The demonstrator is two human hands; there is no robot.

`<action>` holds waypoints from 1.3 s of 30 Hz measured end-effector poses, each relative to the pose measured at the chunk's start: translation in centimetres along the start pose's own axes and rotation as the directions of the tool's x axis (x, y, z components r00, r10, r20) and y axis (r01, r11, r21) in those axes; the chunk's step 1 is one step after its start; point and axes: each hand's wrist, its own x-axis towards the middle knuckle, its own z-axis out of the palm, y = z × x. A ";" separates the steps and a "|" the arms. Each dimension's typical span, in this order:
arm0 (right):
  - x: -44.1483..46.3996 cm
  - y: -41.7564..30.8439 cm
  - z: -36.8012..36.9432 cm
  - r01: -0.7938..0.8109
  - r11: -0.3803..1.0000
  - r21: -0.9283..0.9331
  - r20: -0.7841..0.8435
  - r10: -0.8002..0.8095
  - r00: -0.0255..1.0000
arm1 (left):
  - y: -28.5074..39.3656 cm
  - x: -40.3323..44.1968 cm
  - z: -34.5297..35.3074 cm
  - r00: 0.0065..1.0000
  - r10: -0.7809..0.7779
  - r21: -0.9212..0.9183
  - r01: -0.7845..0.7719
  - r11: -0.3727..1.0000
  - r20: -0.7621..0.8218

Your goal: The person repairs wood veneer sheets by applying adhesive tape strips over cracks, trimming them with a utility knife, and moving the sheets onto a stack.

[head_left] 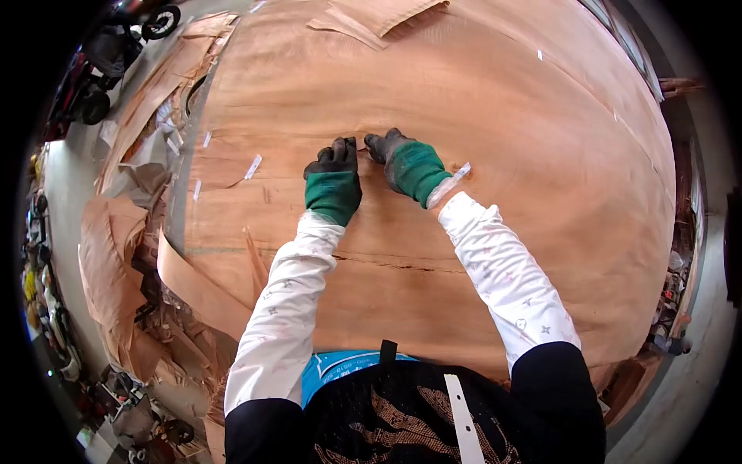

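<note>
A large wood veneer sheet point(541, 209) lies spread in front of me, with a dark crack across its near part. On its middle rests my left hand point(334, 179), in a green and black glove, fingers bent and pressed together. Just to its right, my right hand point(408, 164) wears a matching glove, its fingers curled down at the sheet. A small gap separates the fingertips. Whether either hand pinches something is too small to tell. White tape point(462, 171) shows at my right wrist, and short tape strips point(253, 167) stick to the sheet at the left.
Torn veneer pieces point(112, 271) are heaped off the left edge. More loose veneer point(379, 19) lies on the far part of the sheet. A motorcycle point(108, 54) stands at the upper left. Scraps and debris point(671, 294) lie beyond the right edge.
</note>
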 end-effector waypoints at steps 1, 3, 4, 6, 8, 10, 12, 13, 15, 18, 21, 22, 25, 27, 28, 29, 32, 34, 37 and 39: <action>-0.1 0.0 0.0 0.015 1.000 -0.016 -0.008 -0.015 1.000 | -0.8 0.0 -0.1 1.000 0.026 -0.025 -0.026 0.999 -0.001; -0.2 0.4 0.4 0.045 0.998 -0.044 -0.018 -0.046 0.999 | -4.3 -0.6 0.9 0.990 -0.037 -0.025 0.034 0.999 -0.133; 1.2 0.9 1.4 -0.018 0.998 0.060 0.072 0.013 0.997 | -5.5 -0.8 -0.7 0.980 -0.155 -0.071 0.147 0.987 -0.124; 3.1 2.1 3.5 -0.140 0.970 0.200 0.123 0.117 0.985 | -6.4 -2.2 -5.8 0.946 -0.160 -0.161 0.118 0.980 -0.281; 3.7 2.2 4.1 -0.200 0.947 0.251 0.183 0.157 0.971 | -4.9 -3.3 -12.3 0.919 -0.118 -0.388 -0.040 0.921 -0.376; 3.9 2.3 3.9 -0.205 0.954 0.220 0.215 0.157 0.964 | -3.5 -6.6 -16.2 0.978 -0.171 -0.845 -0.012 0.535 -0.122; 4.5 2.5 4.7 -0.220 0.954 0.205 0.205 0.178 0.963 | -1.7 -8.5 -21.4 0.949 0.286 -0.846 -0.260 0.466 -0.134; 4.9 2.4 4.9 -0.228 0.951 0.207 0.206 0.186 0.961 | -0.5 -9.5 -22.6 0.908 0.399 -0.905 -0.270 0.330 -0.125; 5.6 2.4 5.2 -0.247 0.945 0.213 0.225 0.198 0.954 | 1.9 -11.0 -23.7 0.867 0.493 -0.979 -0.156 0.129 -0.073; 2.7 1.3 1.6 -0.259 0.925 0.279 0.232 0.197 0.953 | 3.0 -11.5 -23.7 0.859 0.498 -0.990 0.143 -0.013 0.118; 2.7 2.2 2.6 -0.192 0.932 0.308 0.211 0.130 0.969 | 2.5 -9.4 -21.5 0.841 0.209 -0.848 0.524 -0.081 0.500; 2.8 2.4 2.9 -0.168 0.932 0.321 0.204 0.105 0.973 | 1.9 -7.4 -19.5 0.812 0.073 -0.804 0.584 -0.112 0.580; 2.5 2.7 2.7 -0.125 0.924 0.363 0.188 0.058 0.980 | -0.2 -2.6 -11.2 0.860 -0.127 -0.868 0.496 -0.017 0.494; 2.8 3.0 2.8 -0.114 0.926 0.359 0.192 0.046 0.980 | -1.5 -0.2 -6.8 0.840 -0.118 -0.848 0.527 -0.053 0.529; 2.5 3.0 2.5 -0.080 0.943 0.324 0.169 0.026 0.985 | -1.5 0.8 -5.7 0.835 -0.135 -0.845 0.533 -0.037 0.533; 1.7 2.7 1.5 -0.047 0.957 0.287 0.145 0.005 0.989 | -1.3 1.6 -4.8 0.825 -0.170 -0.841 0.538 -0.059 0.539; -0.6 2.0 -0.2 0.071 0.984 0.162 0.029 -0.077 0.997 | -0.9 3.0 -3.5 0.820 -0.231 -0.852 0.493 -0.177 0.523; -0.4 2.0 0.1 0.060 0.980 0.188 0.003 -0.061 0.998 | -0.7 3.2 -3.1 0.827 -0.271 -0.870 0.453 -0.197 0.492; 1.3 2.3 1.3 -0.058 0.950 0.306 0.075 0.037 0.997 | -0.4 2.8 -2.2 0.786 -0.315 -0.846 0.506 -0.166 0.532; 1.0 2.6 1.5 0.047 0.967 0.251 0.004 -0.049 0.999 | -0.5 2.4 -2.1 0.820 -0.362 -0.897 0.404 -0.182 0.443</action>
